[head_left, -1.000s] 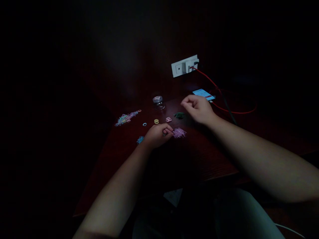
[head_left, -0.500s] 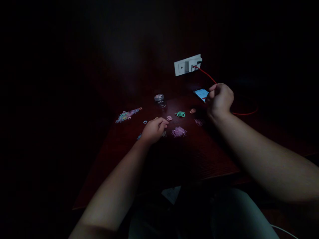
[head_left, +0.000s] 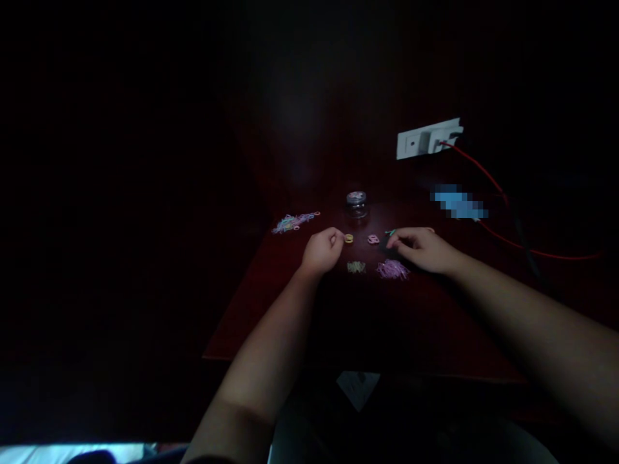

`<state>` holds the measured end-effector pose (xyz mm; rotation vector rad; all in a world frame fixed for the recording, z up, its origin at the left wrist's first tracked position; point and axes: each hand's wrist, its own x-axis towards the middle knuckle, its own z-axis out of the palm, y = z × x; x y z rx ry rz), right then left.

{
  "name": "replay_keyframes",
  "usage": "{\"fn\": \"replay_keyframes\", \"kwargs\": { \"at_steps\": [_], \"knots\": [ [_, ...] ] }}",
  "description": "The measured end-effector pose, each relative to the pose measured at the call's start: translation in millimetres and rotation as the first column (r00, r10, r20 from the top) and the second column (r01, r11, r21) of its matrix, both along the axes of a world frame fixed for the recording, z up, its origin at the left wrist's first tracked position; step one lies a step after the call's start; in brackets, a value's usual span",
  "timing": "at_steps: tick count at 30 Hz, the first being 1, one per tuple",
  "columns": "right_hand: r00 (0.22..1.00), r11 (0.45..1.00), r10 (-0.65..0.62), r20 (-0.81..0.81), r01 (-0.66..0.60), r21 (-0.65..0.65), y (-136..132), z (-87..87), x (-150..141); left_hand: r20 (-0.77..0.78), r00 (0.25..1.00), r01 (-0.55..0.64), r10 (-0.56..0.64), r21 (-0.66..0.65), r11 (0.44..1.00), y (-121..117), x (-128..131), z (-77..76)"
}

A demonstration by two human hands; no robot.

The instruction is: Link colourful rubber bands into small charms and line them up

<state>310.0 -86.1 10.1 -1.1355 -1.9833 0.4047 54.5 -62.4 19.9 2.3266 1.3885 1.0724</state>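
Observation:
My left hand (head_left: 324, 251) is closed, its thumb and forefinger pressed together beside a few yellow hair ties (head_left: 349, 238). Whether a small band sits in that pinch cannot be made out. Over to the right, my right hand (head_left: 422, 249) is low over the table with thumb and fingertips close together, and what they pinch, if anything, is too dark to name. It partly covers the green hair ties (head_left: 389, 232). Pink hair ties (head_left: 373, 239) lie between the hands. Nearer me are a heap of purple rubber bands (head_left: 393, 269) and a smaller pile of yellowish bands (head_left: 356, 267).
A small clear lidded jar (head_left: 356, 205) stands behind the bands. Mixed coloured bands (head_left: 293, 223) form a heap at the table's left. On the right, a red cable (head_left: 478, 166) runs from a wall socket (head_left: 412, 145), near a blurred-out phone (head_left: 457, 202).
My right hand has come down and inward from near the phone to the green ties. My left hand has shifted to the yellow ties. The view has swung left.

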Motion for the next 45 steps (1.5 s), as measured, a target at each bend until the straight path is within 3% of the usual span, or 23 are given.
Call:
{"fn": "replay_keyframes", "kwargs": {
  "at_steps": [6,9,11,19,26,32,36,40,45],
  "knots": [
    [1.0,0.995,0.014,0.021,-0.012,-0.095,2,-1.7,0,0.018,0.972,-0.235,0.235,-0.016,0.972,27,-50,-16.4],
    [1.0,0.992,0.021,0.004,-0.02,-0.124,3,-3.5,2,-0.156,0.862,-0.495,0.481,-0.058,0.867,46,-83,-25.2],
    [1.0,0.99,0.031,-0.006,-0.031,-0.137,4,-4.8,2,-0.214,0.825,-0.547,0.523,-0.072,0.834,56,-98,-29.4],
    [0.997,0.996,-0.051,-0.053,0.047,-0.077,2,-1.4,-2,-0.369,0.836,-0.449,0.407,-0.031,0.893,88,-94,-31.1],
    [0.976,0.994,-0.094,-0.196,0.083,-0.064,3,-1.0,0,-0.373,0.815,-0.485,0.444,-0.018,0.874,101,-94,-30.3],
    [0.973,0.994,-0.102,-0.206,0.093,-0.054,7,-4.6,0,-0.158,0.905,-0.387,0.396,0.084,0.918,83,-97,-23.9],
    [0.981,0.994,-0.104,-0.165,0.096,-0.054,7,-5.2,-2,0.166,0.938,-0.321,0.306,0.075,0.944,64,-85,-18.6],
    [0.988,0.997,-0.064,-0.137,0.058,-0.046,1,-0.4,-10,0.453,0.891,-0.022,0.021,-0.002,1.0,35,-39,-7.6],
    [0.968,0.995,0.066,-0.241,-0.081,-0.055,-7,1.7,-18,0.544,0.821,0.296,-0.174,-0.146,0.944,-8,34,6.1]
  ]
}}
